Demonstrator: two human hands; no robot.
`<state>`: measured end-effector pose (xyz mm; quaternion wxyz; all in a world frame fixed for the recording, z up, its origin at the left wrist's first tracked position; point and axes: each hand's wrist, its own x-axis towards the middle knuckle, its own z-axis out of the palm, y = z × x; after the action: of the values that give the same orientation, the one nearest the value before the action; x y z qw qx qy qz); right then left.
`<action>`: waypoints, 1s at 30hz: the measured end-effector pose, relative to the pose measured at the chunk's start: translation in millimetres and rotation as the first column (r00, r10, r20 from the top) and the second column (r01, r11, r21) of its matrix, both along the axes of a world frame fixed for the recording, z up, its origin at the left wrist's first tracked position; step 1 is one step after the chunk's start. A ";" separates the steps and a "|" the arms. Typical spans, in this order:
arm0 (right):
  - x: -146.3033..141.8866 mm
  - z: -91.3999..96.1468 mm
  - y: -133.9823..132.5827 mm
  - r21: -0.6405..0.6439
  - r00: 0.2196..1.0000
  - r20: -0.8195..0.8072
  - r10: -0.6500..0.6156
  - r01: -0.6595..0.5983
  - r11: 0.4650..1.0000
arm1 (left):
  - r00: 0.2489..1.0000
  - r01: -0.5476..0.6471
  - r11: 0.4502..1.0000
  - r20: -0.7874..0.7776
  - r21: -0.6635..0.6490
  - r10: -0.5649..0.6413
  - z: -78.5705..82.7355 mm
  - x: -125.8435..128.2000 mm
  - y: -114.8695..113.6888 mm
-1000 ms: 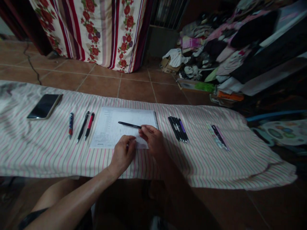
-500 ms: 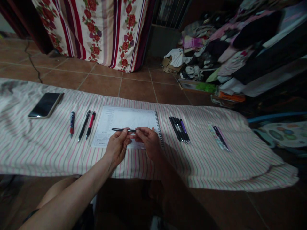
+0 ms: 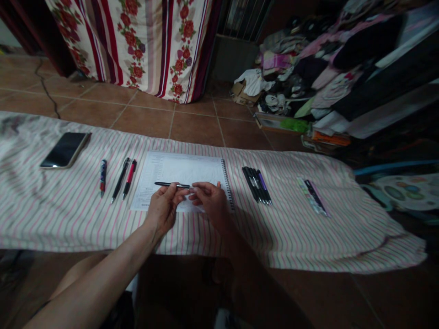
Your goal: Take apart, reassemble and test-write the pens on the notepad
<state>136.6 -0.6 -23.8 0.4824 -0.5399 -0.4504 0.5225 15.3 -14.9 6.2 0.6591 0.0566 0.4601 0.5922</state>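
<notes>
A black pen [image 3: 171,185] lies level above the page, pinched in the fingers of my left hand [image 3: 163,209]. My right hand [image 3: 210,201] sits just to the right, its fingertips beside the pen's right end and not clearly gripping it. Both hands hover over a spiral-bound notebook [image 3: 178,169] open to a printed form, and they hide its lower edge. The notebook rests on a pink-and-green striped cloth [image 3: 68,219].
Left of the notebook lie a smartphone [image 3: 64,150] and several pens [image 3: 120,180]. Right of it are a bundle of dark pens [image 3: 256,185] and a pen on a patterned packet [image 3: 313,196]. Beyond the cloth are floor tiles [image 3: 195,128], a floral curtain [image 3: 137,45] and piled clothes [image 3: 308,77].
The pen has gone from a slant in my right hand to level between both hands, and it has shifted left into my left hand's fingers. My right hand has eased slightly away.
</notes>
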 end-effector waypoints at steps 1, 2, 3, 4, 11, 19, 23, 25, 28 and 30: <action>0.0 -0.6 0.6 -0.001 1.000 -0.002 -0.006 0.006 1.000 | 1.000 -0.001 1.000 -0.007 -0.010 0.001 1.0 -0.3 0.1; 0.0 -1.0 1.1 -0.002 1.000 -0.003 -0.010 0.010 1.000 | 1.000 -0.002 1.000 -0.013 -0.018 0.002 1.7 -0.5 0.2; 0.0 -1.1 1.4 0.000 1.000 -0.004 -0.014 0.014 1.000 | 1.000 -0.005 1.000 -0.018 -0.023 0.004 2.2 -0.8 0.3; 0.1 -0.9 1.6 0.005 1.000 -0.003 -0.020 0.020 1.000 | 1.000 -0.007 1.000 -0.022 -0.026 0.006 2.4 -1.1 0.3; 5.7 4.7 1.7 0.015 0.999 0.004 -0.041 0.041 0.999 | 0.999 -0.031 0.999 -0.033 -0.034 0.030 2.5 -6.2 2.9; 5.9 -1.8 6.9 0.023 0.993 -0.048 -0.112 0.113 0.993 | 0.998 -0.067 0.997 -0.021 -0.049 0.066 8.4 -8.6 3.0; 6.4 4.7 4.6 0.010 0.991 -0.053 -0.120 0.121 0.993 | 0.997 -0.081 0.995 -0.020 -0.061 0.080 8.8 -9.9 2.6; 7.6 8.8 3.2 -0.005 0.992 -0.057 -0.110 0.110 0.994 | 0.997 -0.082 0.995 -0.017 -0.056 0.081 7.9 -10.4 3.1; 9.6 12.9 1.9 -0.010 0.992 -0.056 -0.112 0.112 0.994 | 0.996 -0.093 0.994 -0.014 -0.057 0.093 7.4 -11.1 4.3; 11.3 14.2 1.6 0.001 0.992 -0.050 -0.114 0.114 0.994 | 0.995 -0.100 0.993 -0.009 -0.069 0.100 8.3 -11.8 5.1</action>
<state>147.9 1.0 -9.7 0.5234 -0.5506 -0.4076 0.5067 3.5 -9.8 14.5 0.6290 0.0122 0.4844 0.6079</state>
